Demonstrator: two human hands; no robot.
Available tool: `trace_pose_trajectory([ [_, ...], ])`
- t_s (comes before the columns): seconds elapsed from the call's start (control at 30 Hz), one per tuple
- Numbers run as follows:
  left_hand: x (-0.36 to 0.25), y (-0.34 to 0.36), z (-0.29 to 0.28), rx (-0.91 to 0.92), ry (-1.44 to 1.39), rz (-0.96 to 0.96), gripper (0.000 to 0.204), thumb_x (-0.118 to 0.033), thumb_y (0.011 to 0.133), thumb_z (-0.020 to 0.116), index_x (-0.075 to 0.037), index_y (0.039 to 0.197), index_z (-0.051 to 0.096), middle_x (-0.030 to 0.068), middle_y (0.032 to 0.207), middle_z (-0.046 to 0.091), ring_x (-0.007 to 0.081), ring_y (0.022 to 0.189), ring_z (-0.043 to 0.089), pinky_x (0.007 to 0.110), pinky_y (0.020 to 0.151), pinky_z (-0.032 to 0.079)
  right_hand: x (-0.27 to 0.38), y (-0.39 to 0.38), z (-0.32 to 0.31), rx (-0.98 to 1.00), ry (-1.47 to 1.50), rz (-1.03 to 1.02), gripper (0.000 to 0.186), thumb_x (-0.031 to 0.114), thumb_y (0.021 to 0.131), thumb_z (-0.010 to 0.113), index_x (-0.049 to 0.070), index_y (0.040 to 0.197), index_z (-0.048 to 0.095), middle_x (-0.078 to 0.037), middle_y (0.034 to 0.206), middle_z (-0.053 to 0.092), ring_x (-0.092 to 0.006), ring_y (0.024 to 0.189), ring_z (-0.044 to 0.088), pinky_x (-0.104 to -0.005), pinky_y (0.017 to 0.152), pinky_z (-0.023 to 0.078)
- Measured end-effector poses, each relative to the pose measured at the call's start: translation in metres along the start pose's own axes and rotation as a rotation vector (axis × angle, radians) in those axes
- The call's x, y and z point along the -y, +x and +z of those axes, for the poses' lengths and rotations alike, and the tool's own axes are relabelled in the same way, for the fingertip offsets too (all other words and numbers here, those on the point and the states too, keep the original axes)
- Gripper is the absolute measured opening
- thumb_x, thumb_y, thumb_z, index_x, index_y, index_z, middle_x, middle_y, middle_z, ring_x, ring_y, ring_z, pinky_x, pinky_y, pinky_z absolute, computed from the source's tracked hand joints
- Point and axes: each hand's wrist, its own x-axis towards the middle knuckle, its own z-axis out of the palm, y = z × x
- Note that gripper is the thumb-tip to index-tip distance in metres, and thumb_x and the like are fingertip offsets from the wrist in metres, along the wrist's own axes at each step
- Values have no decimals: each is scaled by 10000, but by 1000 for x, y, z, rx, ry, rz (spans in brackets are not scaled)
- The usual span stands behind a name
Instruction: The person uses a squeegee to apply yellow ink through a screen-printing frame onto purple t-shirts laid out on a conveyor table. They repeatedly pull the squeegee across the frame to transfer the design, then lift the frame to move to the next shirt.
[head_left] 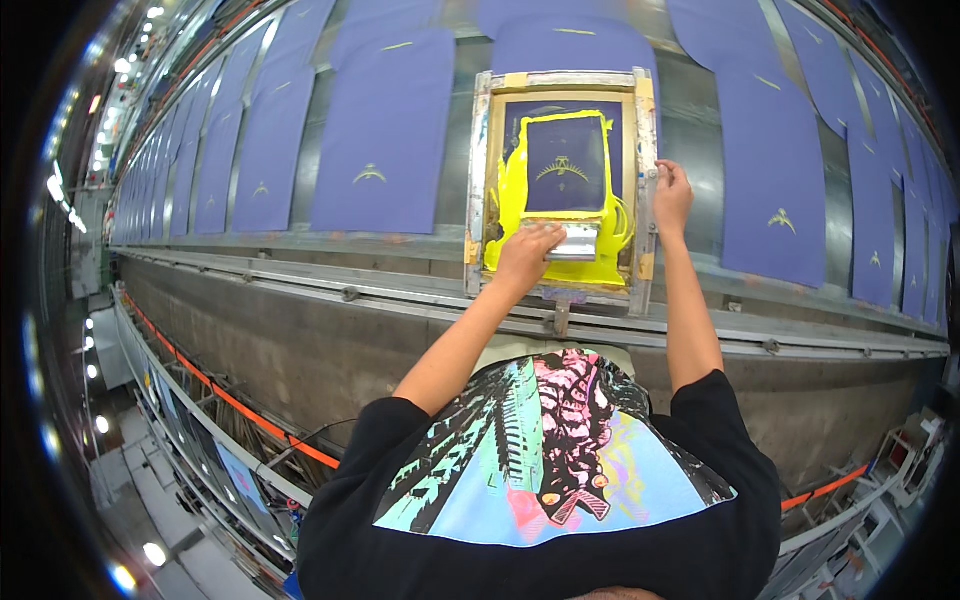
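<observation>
A screen printing frame [478,180] lies over a blue fabric panel [575,45] on the long table. Bright yellow ink [512,185] is smeared around a dark window in its mesh, where a winged crest design shows. My left hand [532,252] is closed around a metal squeegee [575,242] at the near end of the mesh, with ink beneath and around the blade. At the frame's right side rail, my right hand [672,195] has its fingers bent and closed on the edge.
More blue fabric panels [385,130] with small yellow prints lie in rows to both sides. A metal rail [400,305] runs along the table's near edge. Orange strips [240,400] line a structure behind me at left, and lamps shine at far left.
</observation>
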Motion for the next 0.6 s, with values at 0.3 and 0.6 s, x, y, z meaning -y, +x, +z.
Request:
trace_pose_trajectory([
  [0.3, 30, -14, -64, 14, -47, -141, 484, 18, 737, 662, -149, 1184, 743, 67, 1177, 741, 275, 1093, 695, 398, 923, 569, 30, -56, 63, 46, 86, 16, 179, 202, 1029, 579, 82, 1061, 707, -95, 597, 537, -189, 533, 489, -403, 547, 395],
  [0.6, 56, -37, -45, -103, 19, -162, 486, 21, 705, 708, -145, 1159, 757, 50, 1165, 753, 268, 1088, 701, 388, 913, 562, 23, -58, 94, 67, 96, -15, 164, 180, 1033, 567, 76, 1062, 692, -110, 620, 514, -211, 547, 481, -395, 558, 392],
])
